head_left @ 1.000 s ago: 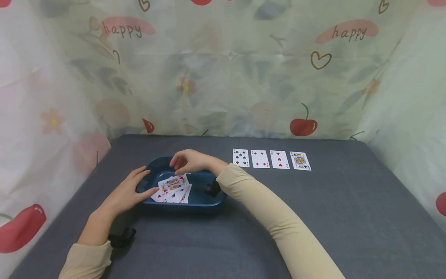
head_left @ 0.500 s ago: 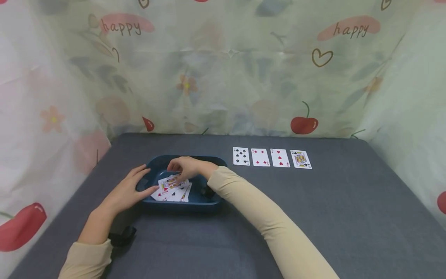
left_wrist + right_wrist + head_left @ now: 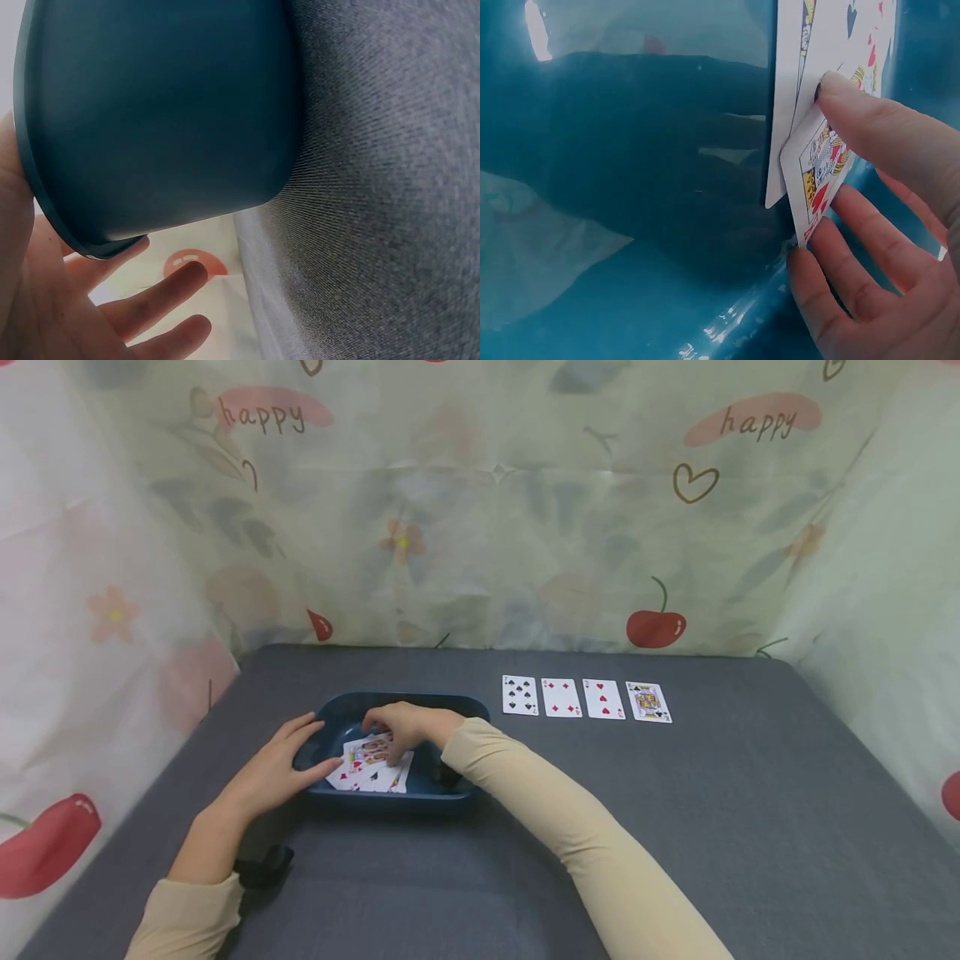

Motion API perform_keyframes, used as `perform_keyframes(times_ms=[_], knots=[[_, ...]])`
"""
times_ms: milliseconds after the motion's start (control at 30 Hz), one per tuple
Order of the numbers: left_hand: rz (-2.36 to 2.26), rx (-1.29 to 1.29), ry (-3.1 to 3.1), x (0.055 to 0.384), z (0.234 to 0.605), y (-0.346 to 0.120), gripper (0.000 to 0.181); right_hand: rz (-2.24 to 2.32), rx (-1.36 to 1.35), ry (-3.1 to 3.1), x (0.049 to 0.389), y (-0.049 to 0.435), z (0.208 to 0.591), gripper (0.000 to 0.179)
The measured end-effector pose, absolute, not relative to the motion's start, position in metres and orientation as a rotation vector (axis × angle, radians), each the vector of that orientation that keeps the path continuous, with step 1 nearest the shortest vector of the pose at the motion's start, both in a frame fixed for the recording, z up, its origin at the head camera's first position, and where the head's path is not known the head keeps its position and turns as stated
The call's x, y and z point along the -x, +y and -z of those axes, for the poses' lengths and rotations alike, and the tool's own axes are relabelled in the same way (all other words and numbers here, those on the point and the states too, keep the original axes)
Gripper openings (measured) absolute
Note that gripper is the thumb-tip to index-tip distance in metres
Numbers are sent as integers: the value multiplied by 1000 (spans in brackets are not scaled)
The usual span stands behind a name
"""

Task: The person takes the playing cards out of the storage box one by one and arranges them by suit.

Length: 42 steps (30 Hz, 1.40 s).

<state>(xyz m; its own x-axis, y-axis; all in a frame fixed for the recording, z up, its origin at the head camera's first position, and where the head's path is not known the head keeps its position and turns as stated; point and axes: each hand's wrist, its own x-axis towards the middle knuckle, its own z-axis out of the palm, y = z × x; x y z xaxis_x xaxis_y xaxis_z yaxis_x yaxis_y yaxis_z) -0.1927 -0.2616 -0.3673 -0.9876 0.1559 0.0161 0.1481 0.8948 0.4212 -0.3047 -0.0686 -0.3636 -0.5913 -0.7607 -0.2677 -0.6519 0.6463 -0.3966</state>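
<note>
A dark blue tub (image 3: 397, 803) stands on the grey table, with several face-up playing cards (image 3: 831, 41) heaped inside at its left. My right hand (image 3: 411, 727) reaches into it. In the right wrist view the thumb lies on one edge of a face card of hearts (image 3: 816, 187) while fingers meet its opposite side, pinching it at the top of the heap. At the tub's left end, my left hand (image 3: 273, 777) rests on the rim, thumb toward the front and the other fingers spread loosely, fairly straight. Part of the heap is hidden behind my right hand.
Behind and right of the tub lie face-up cards in a row: a seven of spades (image 3: 520, 695), a four of diamonds (image 3: 561, 697), a three of hearts (image 3: 603, 699) and a king (image 3: 648, 702). Patterned curtains (image 3: 495, 527) enclose the table's back and sides.
My right hand has come down from above the tub onto the cards, its thumb and fingers closing on the top face card. My left hand has stayed at the rim.
</note>
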Motion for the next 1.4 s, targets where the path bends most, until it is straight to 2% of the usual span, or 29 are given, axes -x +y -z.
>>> perform_keyframes(times_ms=[200, 500, 1033, 1400], knots=[[-671, -233, 3039, 193, 367, -260, 80, 402, 1101, 2464, 305, -67, 363, 59], [-674, -216, 3033, 193, 368, -259, 81, 617, 1173, 2381, 311, -56, 355, 29], [-652, -197, 3031, 193, 367, -259, 81, 883, 1290, 2358, 304, -20, 316, 25], [-665, -225, 3042, 193, 368, -260, 80, 1077, 1171, 2422, 308, 20, 311, 25]])
